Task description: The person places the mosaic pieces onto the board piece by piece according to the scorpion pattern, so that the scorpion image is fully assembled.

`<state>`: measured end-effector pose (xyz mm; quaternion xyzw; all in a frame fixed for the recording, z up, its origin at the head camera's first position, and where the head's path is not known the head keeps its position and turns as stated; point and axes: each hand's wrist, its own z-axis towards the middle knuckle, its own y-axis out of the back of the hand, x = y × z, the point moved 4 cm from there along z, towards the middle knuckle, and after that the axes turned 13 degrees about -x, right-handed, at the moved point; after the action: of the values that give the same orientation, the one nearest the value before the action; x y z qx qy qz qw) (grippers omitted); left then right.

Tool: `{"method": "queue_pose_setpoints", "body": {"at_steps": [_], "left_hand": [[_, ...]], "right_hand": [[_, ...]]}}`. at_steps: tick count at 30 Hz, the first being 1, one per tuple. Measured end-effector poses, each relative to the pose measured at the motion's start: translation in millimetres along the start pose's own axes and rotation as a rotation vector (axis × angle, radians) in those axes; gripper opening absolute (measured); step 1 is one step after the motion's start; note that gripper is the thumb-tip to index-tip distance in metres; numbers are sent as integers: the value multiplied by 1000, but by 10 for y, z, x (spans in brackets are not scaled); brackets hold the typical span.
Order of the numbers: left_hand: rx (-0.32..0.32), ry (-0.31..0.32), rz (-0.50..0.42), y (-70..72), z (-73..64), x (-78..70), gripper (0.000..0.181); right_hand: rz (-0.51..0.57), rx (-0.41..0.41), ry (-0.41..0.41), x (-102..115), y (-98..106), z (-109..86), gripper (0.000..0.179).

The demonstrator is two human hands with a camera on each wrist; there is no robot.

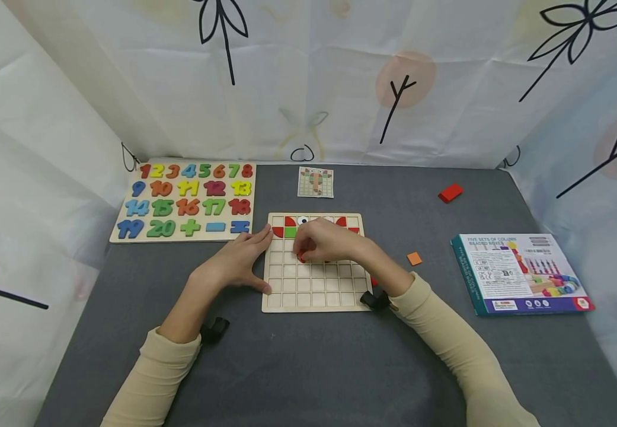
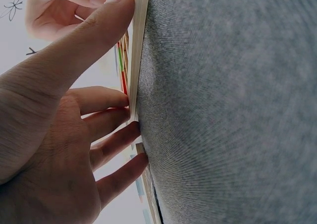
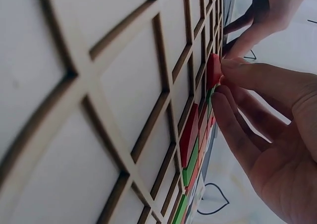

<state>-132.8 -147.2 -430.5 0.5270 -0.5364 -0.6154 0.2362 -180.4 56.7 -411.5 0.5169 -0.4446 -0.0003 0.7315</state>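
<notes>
A pale wooden grid board (image 1: 316, 301) lies on the dark table. My left hand (image 1: 236, 261) is at its left side, fingers spread and fairly straight, with the thumb touching the board's edge in the left wrist view. Over the upper middle of the grid, my right hand (image 1: 326, 239) pinches a small red piece (image 3: 214, 70) between thumb and fingertips, low against the cells. Red and green tiles, among them a green square (image 1: 290, 232) and a red quarter-round (image 1: 341, 222), fill cells in the upper rows. The right hand covers part of these rows.
A number puzzle board (image 1: 201, 238) sits at the back left. Behind the grid lies a pattern card (image 1: 316, 182). To the right are an orange tile (image 1: 414, 258), a red block (image 1: 450, 193) and a game box (image 1: 521, 273). A red piece (image 1: 374, 281) peeks out beside the right forearm.
</notes>
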Motion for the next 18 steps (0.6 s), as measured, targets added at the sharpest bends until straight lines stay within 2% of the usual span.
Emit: {"method": "queue_pose_setpoints", "body": {"at_steps": [4,10,18], "left_hand": [[1,-2,4,-2,2,4,134],[2,-6,2,3,0,-3,134],[7,-4,5,13,0,-11,134]], "right_hand": [[3,12,8,13,-5,-1,11],[-1,38,-24,15,-15,-21,13],[6,6,-20,17,34,-125,14]]}}
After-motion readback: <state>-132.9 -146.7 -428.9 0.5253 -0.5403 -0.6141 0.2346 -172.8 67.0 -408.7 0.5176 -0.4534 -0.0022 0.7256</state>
